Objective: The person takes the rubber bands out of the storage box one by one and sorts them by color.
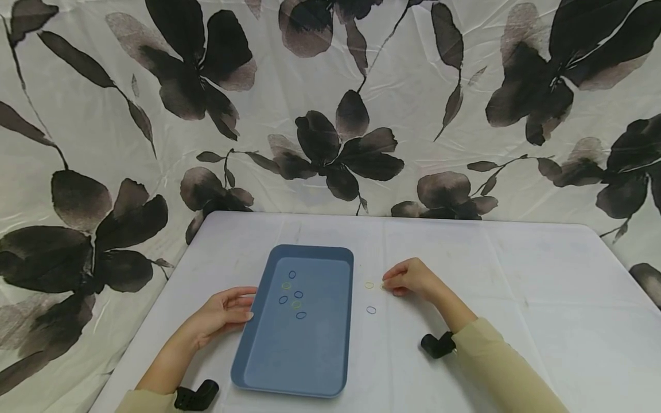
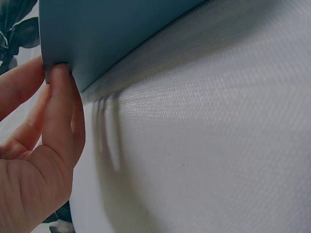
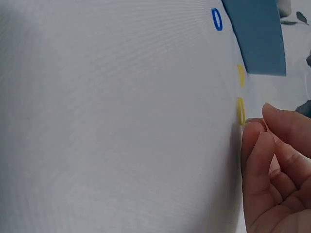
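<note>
While pinching the blue tray (image 1: pixel 296 353) at its left edge with left hand (image 1: pixel 219 315), has four blue rings (image 1: pixel 301 318) and two yellow rings (image 1: pixel 286 288) inside. On table (image 1: pixel 568 298) beyond, near loose blue ring (image 3: pixel 214 19), bunches right hand (image 1: pixel 413 278) at loose yellow rings (image 3: pixel 239 110); cannot tell whether pinching one.

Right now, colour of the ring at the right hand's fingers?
Yellow; that ring shows best in the right wrist view.

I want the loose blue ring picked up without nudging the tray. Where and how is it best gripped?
Probably pinch the blue ring by its thin band, coming from above and the right: it looks flat on the white table, with the tray to its left and bare surface to its right.
</note>
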